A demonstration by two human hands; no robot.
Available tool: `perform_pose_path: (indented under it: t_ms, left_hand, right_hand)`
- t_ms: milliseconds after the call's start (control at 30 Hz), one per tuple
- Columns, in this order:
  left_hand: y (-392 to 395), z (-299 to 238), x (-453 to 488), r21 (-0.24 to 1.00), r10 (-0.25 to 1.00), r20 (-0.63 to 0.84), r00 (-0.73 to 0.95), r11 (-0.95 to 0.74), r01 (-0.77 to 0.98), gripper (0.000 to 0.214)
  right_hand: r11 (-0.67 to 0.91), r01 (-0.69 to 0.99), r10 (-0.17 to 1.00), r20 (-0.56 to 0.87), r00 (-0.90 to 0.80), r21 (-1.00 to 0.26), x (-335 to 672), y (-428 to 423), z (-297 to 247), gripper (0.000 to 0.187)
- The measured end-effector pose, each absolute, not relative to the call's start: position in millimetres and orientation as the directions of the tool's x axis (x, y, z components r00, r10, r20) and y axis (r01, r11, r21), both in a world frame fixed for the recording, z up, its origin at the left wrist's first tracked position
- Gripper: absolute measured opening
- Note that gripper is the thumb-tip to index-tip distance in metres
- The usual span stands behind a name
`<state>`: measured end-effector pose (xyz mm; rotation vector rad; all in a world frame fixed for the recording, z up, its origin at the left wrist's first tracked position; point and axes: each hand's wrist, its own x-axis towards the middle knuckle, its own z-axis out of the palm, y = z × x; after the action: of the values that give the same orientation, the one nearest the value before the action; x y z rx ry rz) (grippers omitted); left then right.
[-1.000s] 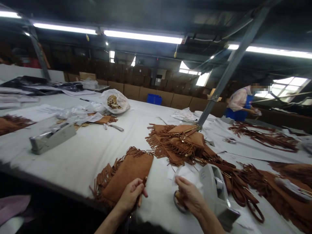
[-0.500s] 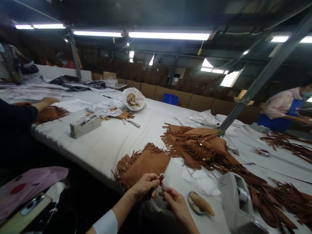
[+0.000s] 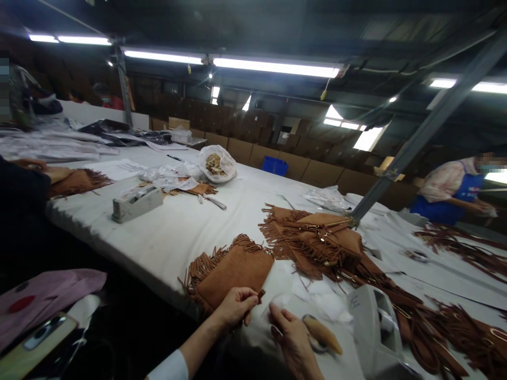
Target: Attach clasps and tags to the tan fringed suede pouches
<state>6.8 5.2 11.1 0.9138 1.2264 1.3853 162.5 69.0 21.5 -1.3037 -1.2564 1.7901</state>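
Observation:
My left hand is closed in a pinch on a small brown strap end, just in front of a tan fringed suede bag that lies on the white table. My right hand is beside it, fingers curled with the fingertips together, holding a thin pale piece I cannot make out. A small round dish with a tan object sits right of that hand. A grey tape dispenser stands further right.
A pile of fringed bags and brown straps covers the table's right side. Another tape dispenser and plastic bags lie further back. A person in blue works at the right; another person's arm is at left. A phone lies bottom left.
The view swung left, then steadied. My right hand left the round dish and came to the left hand; both now pinch at the strap end, the right hand slightly lower than before.

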Motion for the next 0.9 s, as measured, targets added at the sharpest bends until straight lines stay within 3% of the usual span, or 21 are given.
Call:
perform_pose_path:
  t_ms: [100,200,567,900]
  left_hand:
    - [4.8,12.1,9.2,0.982,0.974,-0.075,-0.214,0.035,-0.183,0.050]
    - [3.6,12.5,10.8,0.987,0.970,-0.068,-0.233,0.031,-0.159,0.049]
    - [2.1,7.4,14.5,0.995,0.964,-0.055,-0.260,0.031,-0.095,0.049]
    - [2.1,3.6,15.2,0.997,0.962,-0.039,-0.269,0.019,-0.075,0.044]
  right_hand:
    - [-0.477,-0.128,0.862,-0.434,-0.263,-0.869,161.3,71.4,32.6,0.038]
    - [-0.498,-0.218,0.863,-0.453,-0.226,-0.839,157.4,74.3,37.5,0.037]
    - [-0.471,-0.241,0.875,-0.416,-0.246,-0.849,150.8,74.4,36.6,0.034]
    - [-0.282,-0.058,0.922,-0.254,-0.291,-0.958,149.4,66.8,37.9,0.037]
